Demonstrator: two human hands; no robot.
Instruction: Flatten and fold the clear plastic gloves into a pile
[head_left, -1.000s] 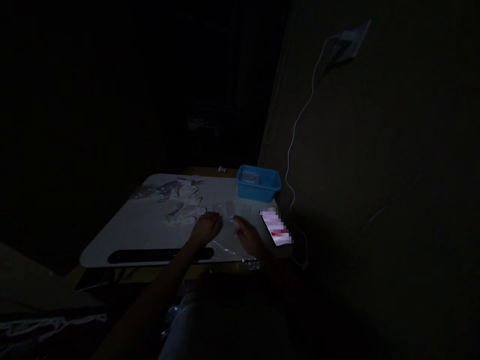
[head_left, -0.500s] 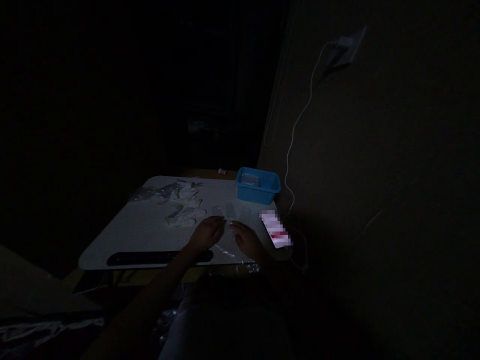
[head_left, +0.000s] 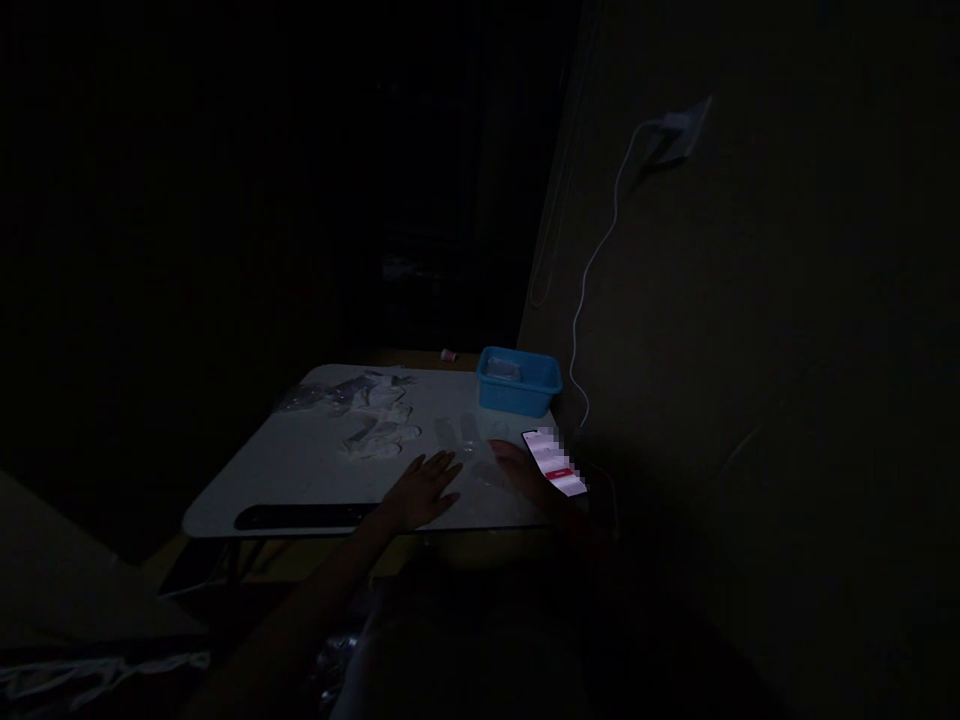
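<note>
The room is very dark. My left hand [head_left: 424, 490] lies palm down near the front edge of a white table [head_left: 292, 475], fingers spread and holding nothing visible. To its right, my right hand [head_left: 516, 465] is over the table beside a lit phone [head_left: 555, 462]; its fingers look stretched out, though shadow hides part of them. Just beyond my hands lie clear, flat plastic strips [head_left: 446, 432]. A faint transparent sheet [head_left: 487, 474] seems to lie between the hands; its outline is hard to make out.
Several whitish gloves or cloth-like pieces [head_left: 382, 435] and crumpled clear plastic [head_left: 307, 397] lie at the left. A blue basket [head_left: 517, 398] with a clear packet stands at the back right. A white cable [head_left: 587, 270] hangs from a wall socket [head_left: 686, 135]. A black slot runs along the front edge.
My hands have moved apart, and the left has come nearer the front edge with its fingers spreading. The shiny crinkled film at the table's front edge no longer shows. The view has shifted slightly.
</note>
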